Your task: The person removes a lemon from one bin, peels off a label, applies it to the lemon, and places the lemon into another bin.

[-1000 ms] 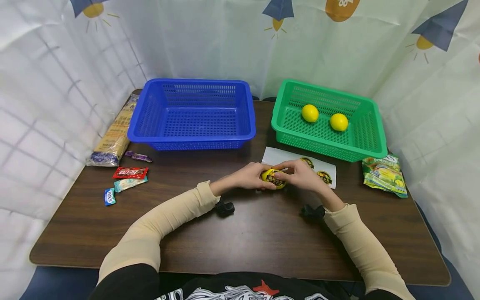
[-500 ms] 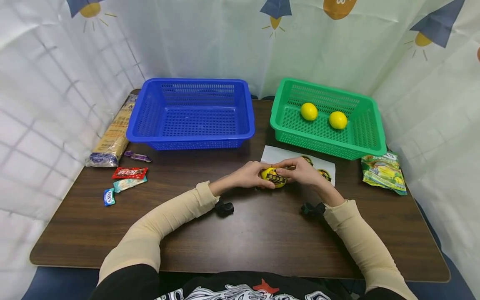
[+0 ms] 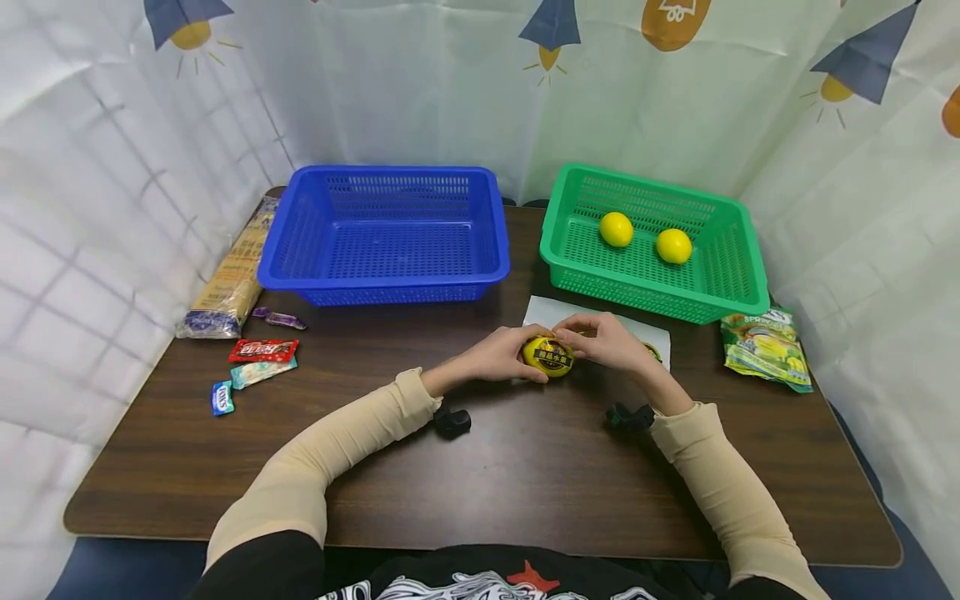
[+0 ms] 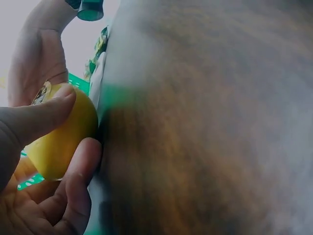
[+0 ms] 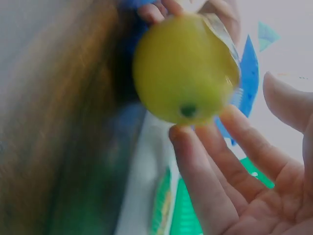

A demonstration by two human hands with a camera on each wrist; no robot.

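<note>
A yellow lemon (image 3: 548, 357) with a dark round sticker on top sits just above the table between both hands. My left hand (image 3: 501, 353) grips it from the left, thumb (image 4: 36, 116) on top and fingers (image 4: 80, 169) curled under the lemon (image 4: 61, 142). My right hand (image 3: 609, 342) touches the lemon from the right at the sticker. In the right wrist view its fingers (image 5: 203, 188) lie fairly straight against the lemon (image 5: 183, 68), with the thumb (image 5: 288, 103) apart from it. A white sticker sheet (image 3: 546, 312) lies under the hands.
A green basket (image 3: 731, 287) at the back right holds two more lemons (image 3: 616, 228) (image 3: 673, 246). A blue basket (image 3: 386, 287) stands at the back left. Snack packets (image 3: 262, 351) and a long packet (image 3: 225, 287) lie at the left, and a green packet (image 3: 765, 347) at the right.
The lemon has turned so its sticker faces up. My right hand has slid a little over the sticker sheet and hides its stickers more.
</note>
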